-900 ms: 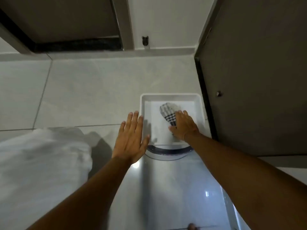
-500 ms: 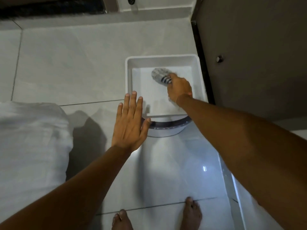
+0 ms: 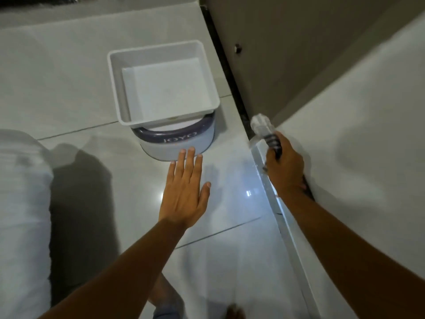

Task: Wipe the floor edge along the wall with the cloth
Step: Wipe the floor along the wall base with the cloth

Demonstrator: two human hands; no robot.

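At the foot of the wall point(image 3: 358, 125) on the right we see the right hand point(image 3: 285, 168) closed in a fist around the cloth point(image 3: 264, 128), a checked rag bunched tight. One blurred end pokes out past the knuckles, up near the corner where the wall meets the dark door point(image 3: 287, 54). A dark bit of the same cloth shows under the heel of the hand. The fist sits over the pale skirting strip point(image 3: 296, 245) that runs along the floor edge; whether the cloth touches the strip or the wall we cannot tell, too much blur.

The left hand point(image 3: 186, 192) is flat and fully open, fingers straight and close together, thumb out to the side, holding nothing. It is palm down over the glossy tile floor point(image 3: 80, 88); contact with the floor is unclear. Its fingertips point at the bucket and stop just short of it.

The bucket point(image 3: 177, 143) is pale blue-grey with a dark rim band and faint lettering. A white square tray point(image 3: 115, 88) rests on top of it, tilted a little, overhanging the far side. The tray holds nothing we can see.

Far left a white bundle of fabric point(image 3: 23, 215) fills the frame edge, dark shadow beside it. Bottom centre, a knee and toes barely show.
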